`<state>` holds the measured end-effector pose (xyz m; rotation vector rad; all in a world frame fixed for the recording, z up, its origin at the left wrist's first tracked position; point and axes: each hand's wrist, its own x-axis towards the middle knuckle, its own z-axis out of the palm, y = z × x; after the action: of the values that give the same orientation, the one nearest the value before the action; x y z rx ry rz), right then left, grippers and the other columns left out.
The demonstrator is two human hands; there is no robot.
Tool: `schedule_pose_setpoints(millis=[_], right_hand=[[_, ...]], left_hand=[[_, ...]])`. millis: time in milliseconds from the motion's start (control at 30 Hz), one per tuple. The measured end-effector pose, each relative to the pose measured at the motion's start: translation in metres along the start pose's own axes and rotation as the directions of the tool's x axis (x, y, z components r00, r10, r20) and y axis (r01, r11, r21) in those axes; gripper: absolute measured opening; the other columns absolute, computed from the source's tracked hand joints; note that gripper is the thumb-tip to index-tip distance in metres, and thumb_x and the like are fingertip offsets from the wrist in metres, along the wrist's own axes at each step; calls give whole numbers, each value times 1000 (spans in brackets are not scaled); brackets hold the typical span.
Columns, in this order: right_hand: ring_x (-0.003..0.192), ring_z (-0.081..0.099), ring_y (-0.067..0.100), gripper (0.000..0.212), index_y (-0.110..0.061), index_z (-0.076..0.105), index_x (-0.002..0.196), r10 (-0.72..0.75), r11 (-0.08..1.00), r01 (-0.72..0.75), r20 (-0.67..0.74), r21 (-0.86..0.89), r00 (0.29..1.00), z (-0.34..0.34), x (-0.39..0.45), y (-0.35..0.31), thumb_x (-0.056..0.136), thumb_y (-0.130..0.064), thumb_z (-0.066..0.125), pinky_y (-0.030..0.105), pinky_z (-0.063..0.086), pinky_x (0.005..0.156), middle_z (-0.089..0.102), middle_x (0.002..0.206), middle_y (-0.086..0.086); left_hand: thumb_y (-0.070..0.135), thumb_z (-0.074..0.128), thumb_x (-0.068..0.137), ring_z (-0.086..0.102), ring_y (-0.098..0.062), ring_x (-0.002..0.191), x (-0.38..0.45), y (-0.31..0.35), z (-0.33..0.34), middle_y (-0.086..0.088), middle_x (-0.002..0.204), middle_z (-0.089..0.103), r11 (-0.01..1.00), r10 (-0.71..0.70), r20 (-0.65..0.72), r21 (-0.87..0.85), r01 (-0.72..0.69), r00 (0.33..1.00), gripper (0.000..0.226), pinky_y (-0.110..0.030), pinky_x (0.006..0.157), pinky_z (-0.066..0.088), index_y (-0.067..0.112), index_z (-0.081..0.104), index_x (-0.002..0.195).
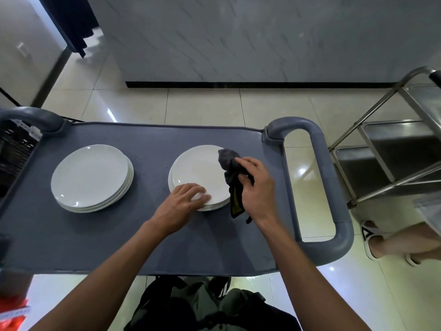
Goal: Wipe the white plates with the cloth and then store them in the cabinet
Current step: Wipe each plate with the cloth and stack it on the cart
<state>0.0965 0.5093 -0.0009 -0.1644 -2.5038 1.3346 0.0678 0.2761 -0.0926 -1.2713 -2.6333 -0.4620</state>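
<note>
Grey cart (152, 235) carries two plate stacks; left hand (181, 206) flat on one (198, 173), right hand (255, 187) gripping cloth (229, 161).

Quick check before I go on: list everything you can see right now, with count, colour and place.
Cart: one, grey, across the middle, a loop handle at each end.
Left plates: one stack, white, on the cart's left side; exact count unclear.
Right plates: one stack, white, on the cart's right side, under both hands.
Cloth: one, dark grey with a yellow patch, at the right stack's right edge.
Crate: one, black, at the cart's left end.
Steel trolley: one, silver, right of the cart.
Bystander's feet: sandals, bottom right.
Left hand: resting on the right stack's near rim.
Right hand: gripping the cloth.
</note>
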Motion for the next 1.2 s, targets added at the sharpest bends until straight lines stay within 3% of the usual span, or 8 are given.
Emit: schedule_pose_setpoints(millis=[333,433,533,700,867,1067,1200], right_hand=[[115,56,7,42,-18,68,124,-9,1000,9,20,1,1000,8,-7,3,91,6,60,10,41,99,60,124,-6],[116,56,8,42,-18,68,125,-9,1000,9,31,10,999,14,-7,0,91,7,60,12,42,100,60,124,-5],[116,56,10,42,-17,69,124,-11,1000,10,41,12,999,23,-5,-6,91,7,60,14,42,102,60,125,-4],[118,55,15,42,-14,70,123,-37,999,37,75,4,996,49,0,-25,89,9,58,24,43,105,60,125,0],[118,54,18,42,-13,70,122,-111,992,116,115,-44,987,84,4,-55,88,10,60,23,41,105,60,125,4],[119,54,23,42,-12,68,125,-226,960,259,244,-111,943,140,8,-100,90,8,59,29,43,105,59,130,8],[119,55,28,41,-11,69,124,-255,951,293,298,-93,920,189,8,-133,90,9,58,35,46,103,58,130,11]], left_hand=[[1,74,82,52,-31,124,-5,0,7,-8,133,58,999,-31,54,-25,33,998,52,-42,100,44,18,63,130],[10,74,85,54,-30,124,-7,3,1,-6,131,61,998,-59,39,-31,60,997,43,-43,99,46,18,65,126],[18,63,95,57,-30,120,-14,0,-10,-6,126,64,989,-144,-33,-35,143,989,27,-44,95,47,16,68,122],[6,70,88,63,-33,113,-26,-19,-34,-9,120,69,964,-265,-97,-31,263,959,31,-47,90,50,12,71,119],[9,67,92,63,-32,106,-49,-50,-61,-7,116,69,936,-353,-90,-35,351,931,30,-46,85,50,12,71,122],[9,68,92,62,-35,109,-95,-101,-96,-8,118,71,812,-583,-107,-48,581,805,30,-46,86,48,12,72,122],[13,67,93,59,-34,117,-137,-145,-117,-9,125,69,666,-746,-114,-130,735,656,32,-49,94,48,13,71,125]])
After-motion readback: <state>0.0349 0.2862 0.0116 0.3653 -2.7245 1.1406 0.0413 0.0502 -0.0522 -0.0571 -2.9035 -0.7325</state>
